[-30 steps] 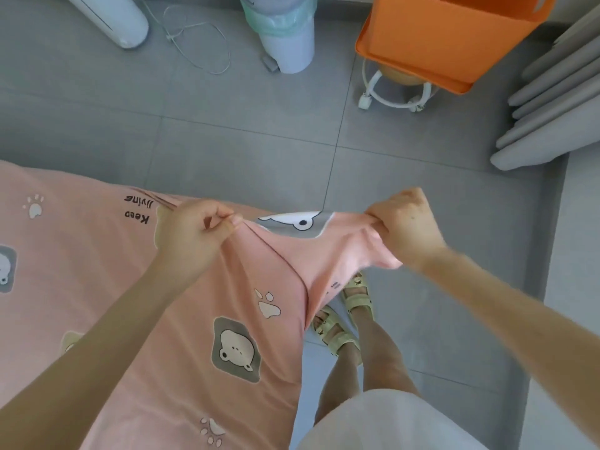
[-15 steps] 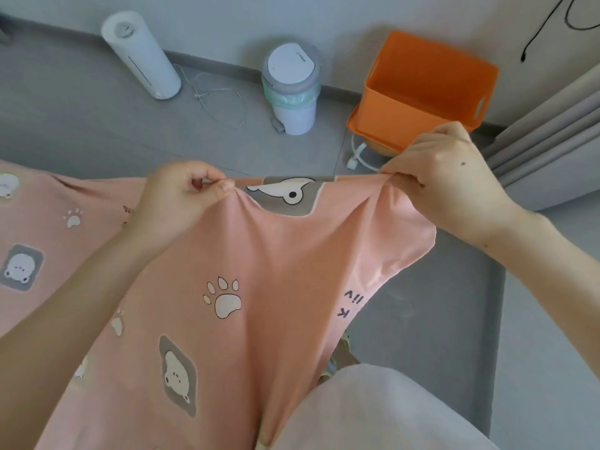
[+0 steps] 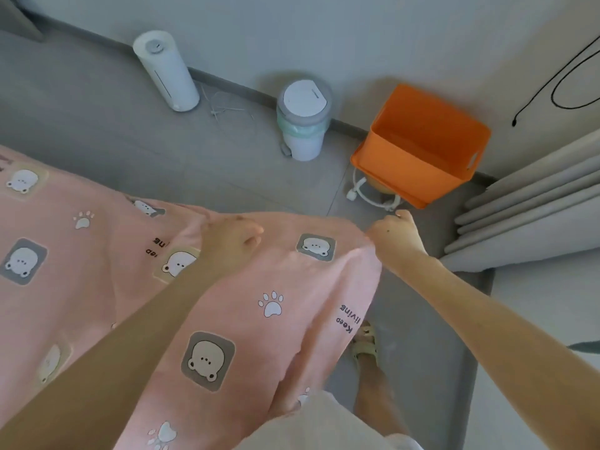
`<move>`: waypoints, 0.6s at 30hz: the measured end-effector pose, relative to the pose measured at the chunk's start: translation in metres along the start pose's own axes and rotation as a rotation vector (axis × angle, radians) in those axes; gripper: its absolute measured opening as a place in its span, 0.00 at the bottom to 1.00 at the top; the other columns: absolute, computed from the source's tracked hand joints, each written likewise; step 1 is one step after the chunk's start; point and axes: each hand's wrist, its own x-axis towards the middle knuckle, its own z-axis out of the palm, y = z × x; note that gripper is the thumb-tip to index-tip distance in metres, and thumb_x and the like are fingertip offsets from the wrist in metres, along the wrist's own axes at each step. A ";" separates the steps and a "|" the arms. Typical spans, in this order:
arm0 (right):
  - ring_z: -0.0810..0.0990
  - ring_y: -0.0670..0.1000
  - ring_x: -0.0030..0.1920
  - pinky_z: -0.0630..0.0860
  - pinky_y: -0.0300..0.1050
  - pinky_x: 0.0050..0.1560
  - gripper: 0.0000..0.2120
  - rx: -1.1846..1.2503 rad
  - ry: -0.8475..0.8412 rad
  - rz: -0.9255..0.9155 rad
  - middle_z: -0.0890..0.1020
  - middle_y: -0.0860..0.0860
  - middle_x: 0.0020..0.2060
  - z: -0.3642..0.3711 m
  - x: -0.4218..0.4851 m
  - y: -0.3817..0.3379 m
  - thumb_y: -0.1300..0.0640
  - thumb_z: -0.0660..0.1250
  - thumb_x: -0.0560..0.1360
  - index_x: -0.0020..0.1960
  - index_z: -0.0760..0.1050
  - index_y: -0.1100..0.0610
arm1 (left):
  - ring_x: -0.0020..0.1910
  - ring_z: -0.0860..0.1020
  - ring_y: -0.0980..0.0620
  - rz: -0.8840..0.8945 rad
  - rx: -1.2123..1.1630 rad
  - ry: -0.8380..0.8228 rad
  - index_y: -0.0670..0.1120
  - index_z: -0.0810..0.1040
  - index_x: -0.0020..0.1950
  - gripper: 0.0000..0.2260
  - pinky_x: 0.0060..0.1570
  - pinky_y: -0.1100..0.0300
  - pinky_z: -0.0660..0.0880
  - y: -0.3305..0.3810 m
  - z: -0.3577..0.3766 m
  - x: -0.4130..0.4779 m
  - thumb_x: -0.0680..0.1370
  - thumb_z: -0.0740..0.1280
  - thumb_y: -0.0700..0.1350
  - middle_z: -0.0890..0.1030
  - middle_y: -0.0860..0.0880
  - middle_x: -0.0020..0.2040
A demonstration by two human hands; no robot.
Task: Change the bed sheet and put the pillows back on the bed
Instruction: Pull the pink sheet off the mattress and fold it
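Observation:
A pink bed sheet printed with bears, paw marks and "Keep living" spreads from the left of the view and hangs down in front of my legs. My left hand grips its far edge in curled fingers. At the sheet's right corner, about an arm's width away, my right hand pinches the same edge. The cloth between my hands lies fairly flat and stretched. No pillows and no bare mattress are in view.
On the grey tiled floor by the wall stand a white cylinder appliance with a loose cord, a small lidded bin and an orange crate on a wheeled stand. Grey curtains hang at the right. My sandalled foot stands on a grey mat.
Both hands have lowered and spread apart with the sheet edge still held. The cloth has gone from bunched and lifted to flatter and wider. The view has tilted up toward the wall.

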 end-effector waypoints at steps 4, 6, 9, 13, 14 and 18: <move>0.77 0.54 0.55 0.59 0.49 0.67 0.15 -0.058 -0.141 -0.098 0.80 0.49 0.47 -0.025 0.023 0.019 0.67 0.59 0.74 0.54 0.76 0.53 | 0.58 0.77 0.48 -0.114 -0.146 0.001 0.52 0.82 0.52 0.10 0.61 0.54 0.65 0.013 -0.015 0.024 0.76 0.63 0.49 0.82 0.52 0.54; 0.77 0.55 0.54 0.60 0.51 0.66 0.14 0.020 -0.127 -0.160 0.79 0.51 0.44 -0.042 0.040 0.032 0.68 0.59 0.74 0.53 0.77 0.55 | 0.58 0.77 0.48 -0.175 -0.198 -0.007 0.51 0.83 0.52 0.13 0.62 0.52 0.68 0.023 -0.027 0.040 0.74 0.63 0.52 0.82 0.52 0.56; 0.79 0.55 0.31 0.74 0.54 0.43 0.18 0.056 0.026 -0.346 0.76 0.51 0.26 -0.062 0.075 0.054 0.67 0.75 0.56 0.31 0.69 0.50 | 0.60 0.76 0.47 -0.280 -0.201 0.012 0.51 0.82 0.55 0.20 0.61 0.53 0.69 0.038 -0.045 0.064 0.70 0.58 0.57 0.80 0.50 0.59; 0.69 0.51 0.32 0.61 0.46 0.43 0.16 0.055 0.004 -0.477 0.66 0.46 0.28 -0.095 0.120 0.082 0.64 0.69 0.66 0.31 0.64 0.50 | 0.57 0.77 0.49 -0.420 -0.264 0.040 0.52 0.80 0.52 0.07 0.58 0.58 0.69 0.052 -0.067 0.084 0.78 0.63 0.46 0.80 0.52 0.58; 0.69 0.52 0.33 0.62 0.45 0.44 0.13 0.077 0.038 -0.500 0.68 0.46 0.29 -0.105 0.130 0.084 0.64 0.65 0.70 0.33 0.66 0.50 | 0.56 0.77 0.50 -0.445 -0.280 0.065 0.54 0.79 0.50 0.06 0.59 0.57 0.70 0.051 -0.072 0.087 0.78 0.63 0.46 0.81 0.52 0.56; 0.74 0.50 0.19 0.72 0.42 0.23 0.04 0.264 0.169 -0.642 0.75 0.47 0.20 -0.130 0.182 0.082 0.58 0.68 0.56 0.24 0.75 0.52 | 0.52 0.78 0.52 -0.553 -0.367 0.181 0.52 0.80 0.52 0.07 0.54 0.60 0.70 0.046 -0.102 0.092 0.78 0.64 0.47 0.82 0.53 0.51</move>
